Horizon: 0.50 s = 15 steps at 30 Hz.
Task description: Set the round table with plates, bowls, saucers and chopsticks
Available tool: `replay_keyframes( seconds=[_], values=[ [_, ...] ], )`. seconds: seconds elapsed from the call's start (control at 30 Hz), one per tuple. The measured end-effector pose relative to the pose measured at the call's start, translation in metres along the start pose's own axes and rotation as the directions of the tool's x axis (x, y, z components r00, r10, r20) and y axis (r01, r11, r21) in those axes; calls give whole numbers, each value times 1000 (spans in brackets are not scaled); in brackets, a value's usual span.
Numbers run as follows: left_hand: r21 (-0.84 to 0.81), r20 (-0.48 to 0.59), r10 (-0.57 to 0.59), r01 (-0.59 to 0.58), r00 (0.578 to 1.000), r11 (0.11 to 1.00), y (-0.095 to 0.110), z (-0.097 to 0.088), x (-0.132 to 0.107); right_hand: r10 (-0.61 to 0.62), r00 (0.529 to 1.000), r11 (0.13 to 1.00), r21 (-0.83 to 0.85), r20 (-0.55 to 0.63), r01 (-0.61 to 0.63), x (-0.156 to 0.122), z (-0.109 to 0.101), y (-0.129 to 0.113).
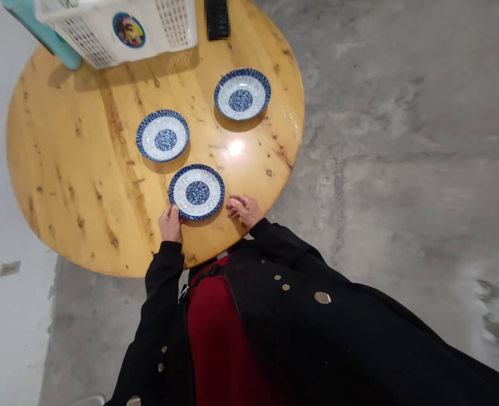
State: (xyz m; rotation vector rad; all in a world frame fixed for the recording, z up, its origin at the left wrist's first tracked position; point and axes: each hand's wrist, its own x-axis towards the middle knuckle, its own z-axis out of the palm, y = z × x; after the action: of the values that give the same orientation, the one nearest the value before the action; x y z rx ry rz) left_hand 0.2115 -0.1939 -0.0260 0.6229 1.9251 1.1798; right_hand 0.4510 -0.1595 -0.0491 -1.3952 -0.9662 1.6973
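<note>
One blue-rimmed, blue-centred white plate (197, 192) is pinched by the left hand (171, 224), right hand (246, 211) loosely uncurled.

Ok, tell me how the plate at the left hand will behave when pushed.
The plate at the left hand will probably slide rather than roll, being broad and shallow on a shiny table. Its glazed-looking patterned surface suggests stiff ceramic, likely breakable if dropped.

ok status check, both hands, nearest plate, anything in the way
Left hand on near plate's rim. Right hand just off its right side, not touching. Near plate face up. Second plate and third plate beyond, neither in between.
</note>
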Motion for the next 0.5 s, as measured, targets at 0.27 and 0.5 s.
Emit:
replay_keyframes(
  seconds=[0.27,0.5],
  values=[
    [-5,-109,-28,27,994,1000,-6,-55,-19,-72,889,992,64,-452,113,-29,-78,4],
    [-24,-145,32,-36,989,999,-20,-140,-25,-179,788,972,19,-588,235,-39,-65,-4]
  ],
)
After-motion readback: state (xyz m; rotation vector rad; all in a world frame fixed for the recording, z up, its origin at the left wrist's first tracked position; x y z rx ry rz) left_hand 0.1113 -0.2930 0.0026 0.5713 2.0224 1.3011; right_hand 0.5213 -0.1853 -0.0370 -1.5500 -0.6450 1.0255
